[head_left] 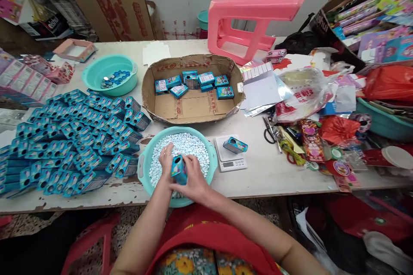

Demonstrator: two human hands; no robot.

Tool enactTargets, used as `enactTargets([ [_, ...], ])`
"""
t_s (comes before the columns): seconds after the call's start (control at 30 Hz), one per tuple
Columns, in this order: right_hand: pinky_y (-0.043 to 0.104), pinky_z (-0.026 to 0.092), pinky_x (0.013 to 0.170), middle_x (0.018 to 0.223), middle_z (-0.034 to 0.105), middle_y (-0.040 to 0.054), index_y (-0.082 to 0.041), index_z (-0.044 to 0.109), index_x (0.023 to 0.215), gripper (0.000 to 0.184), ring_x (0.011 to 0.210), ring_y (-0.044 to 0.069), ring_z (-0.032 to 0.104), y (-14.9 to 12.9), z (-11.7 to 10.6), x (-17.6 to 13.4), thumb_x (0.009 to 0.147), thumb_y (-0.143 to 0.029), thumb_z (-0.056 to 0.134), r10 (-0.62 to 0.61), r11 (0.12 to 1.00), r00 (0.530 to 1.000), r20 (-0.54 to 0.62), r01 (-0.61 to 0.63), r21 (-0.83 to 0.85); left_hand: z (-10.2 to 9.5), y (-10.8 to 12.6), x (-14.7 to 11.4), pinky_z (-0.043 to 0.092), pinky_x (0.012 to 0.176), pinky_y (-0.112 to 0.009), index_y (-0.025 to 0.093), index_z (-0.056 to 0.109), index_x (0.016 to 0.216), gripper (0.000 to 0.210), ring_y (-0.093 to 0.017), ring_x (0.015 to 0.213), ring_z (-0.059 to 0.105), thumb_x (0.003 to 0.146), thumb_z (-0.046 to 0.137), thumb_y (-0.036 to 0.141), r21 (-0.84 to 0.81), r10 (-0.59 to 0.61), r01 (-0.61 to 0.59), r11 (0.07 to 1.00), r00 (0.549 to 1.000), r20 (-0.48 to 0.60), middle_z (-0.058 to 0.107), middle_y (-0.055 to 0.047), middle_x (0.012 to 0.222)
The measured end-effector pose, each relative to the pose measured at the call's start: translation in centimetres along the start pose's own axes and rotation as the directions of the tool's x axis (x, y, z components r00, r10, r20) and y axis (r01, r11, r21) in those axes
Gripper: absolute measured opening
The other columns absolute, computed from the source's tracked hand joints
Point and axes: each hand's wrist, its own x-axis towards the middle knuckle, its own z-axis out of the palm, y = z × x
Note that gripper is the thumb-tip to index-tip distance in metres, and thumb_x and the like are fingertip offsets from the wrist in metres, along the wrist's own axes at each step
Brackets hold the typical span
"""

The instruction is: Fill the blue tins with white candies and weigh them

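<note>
In front of me, a turquoise basin [210,171] holds a heap of small white, pill-shaped candies [193,146]. Above them, my right hand [195,180] grips a small blue carton [178,172], tilted so its top with a round dark hole faces me. My left hand [166,161] is just left of the carton, low over the candies, its fingers curled in; whatever is inside them is hidden. Right of the basin, another blue carton [235,145] lies on a white digital scale [222,152].
Many blue cartons with holes [87,137] crowd the left table. Behind the basin, a cut-down cardboard box [193,109] contains several blue cartons. A second basin [109,62] holds blue-and-silver discs. A pink stool [254,4] lies at the back; scissors [269,131] and packaging clutter the right.
</note>
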Motion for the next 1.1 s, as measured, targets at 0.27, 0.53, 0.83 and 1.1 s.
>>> enactTargets([
  [0.27, 0.033, 0.046, 0.082, 0.094, 0.059, 0.0029, -0.021, 0.059, 0.1, 0.03, 0.09, 0.02, 0.056, 1.0, -7.5, -1.8, 0.075, -0.035, 0.068, 0.158, 0.931, 0.987, -0.026, -0.14, 0.338, -2.2, 1.8, 0.3, 0.045, 0.047, -0.023, 0.019, 0.057, 0.09, 0.029, -0.015, 0.065, 0.061, 0.073, 0.06, 0.042, -0.444, -0.276, 0.489, 0.751, 0.843, 0.461, 0.063, -0.006, 0.086],
  [0.53, 0.034, 0.045, 0.08, 0.095, 0.062, 0.0047, -0.021, 0.059, 0.1, 0.032, 0.089, 0.022, 0.058, 1.3, -5.5, -1.8, 0.075, -0.037, 0.069, 0.132, 0.984, 0.981, -0.139, -0.113, 0.136, -1.0, 4.1, -1.8, 0.038, 0.042, -0.018, 0.017, 0.049, 0.072, 0.021, -0.008, 0.046, 0.05, 0.072, 0.063, 0.034, -0.542, -0.201, 0.515, 0.664, 0.821, 0.534, 0.051, 0.002, 0.059],
  [0.83, 0.037, 0.042, 0.08, 0.093, 0.062, 0.0056, -0.022, 0.061, 0.096, 0.026, 0.091, 0.024, 0.055, 0.6, -3.8, -0.9, 0.073, -0.028, 0.071, -0.055, 0.988, 0.983, -0.173, 0.029, -0.15, -0.2, 6.4, -5.2, 0.047, 0.058, -0.026, 0.017, 0.05, 0.073, 0.019, -0.011, 0.057, 0.057, 0.073, 0.062, 0.032, -0.624, 0.143, 0.083, 0.777, 0.942, 0.303, 0.054, 0.003, 0.063],
  [1.1, 0.036, 0.041, 0.079, 0.092, 0.064, 0.005, -0.024, 0.062, 0.099, 0.03, 0.091, 0.025, 0.055, 0.6, -3.6, -0.8, 0.07, -0.027, 0.072, -0.087, 0.972, 0.986, -0.142, 0.053, -0.228, -0.1, 6.4, -5.5, 0.046, 0.058, -0.025, 0.017, 0.051, 0.069, 0.024, -0.011, 0.053, 0.056, 0.075, 0.064, 0.036, -0.569, 0.151, 0.041, 0.822, 0.946, 0.287, 0.049, 0.004, 0.055],
])
